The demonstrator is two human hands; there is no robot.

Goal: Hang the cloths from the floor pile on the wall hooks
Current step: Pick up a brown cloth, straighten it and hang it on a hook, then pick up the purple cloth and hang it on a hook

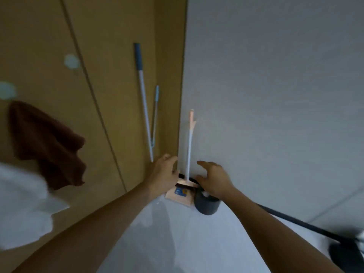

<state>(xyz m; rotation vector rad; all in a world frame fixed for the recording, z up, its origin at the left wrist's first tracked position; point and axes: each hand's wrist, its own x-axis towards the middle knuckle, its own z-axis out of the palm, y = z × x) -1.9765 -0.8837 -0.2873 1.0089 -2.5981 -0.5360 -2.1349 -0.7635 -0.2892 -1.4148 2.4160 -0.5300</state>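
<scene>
While both arms reach down toward the corner where the tan wooden wall (49, 26) meets the grey wall (275, 75), neither hand holds any cloth. Largest of the cloths in view, a white cloth (21, 205) fills the lower left edge, blurred, so how it is held up cannot be told. Just above and beside it a dark brown cloth (47, 142) hangs against the wooden wall below a pale round hook (6, 90); a 2nd pale round hook (71, 61) sits higher and to the right with nothing on it. Both cloths lie well to the left of the fingers, apart from them. At the corner, a pink-handled brush (190, 148) stands upright between the 2 hands, its flat base (180, 194) on the pale floor (177, 243), just beside a dark round container (206, 203). The left hand (163, 172) is at the wooden wall's edge with fingers loosely bent, and whether they touch the brush base cannot be told. The right hand (212, 180) hovers over the container with fingers spread wide and relaxed, gripping nothing. A long blue-gripped pole (143, 103) and a shorter thin pole (155, 115) lean on the wooden wall above the left hand. A black hose (295, 221) runs from under the right forearm toward the lower right.
</scene>
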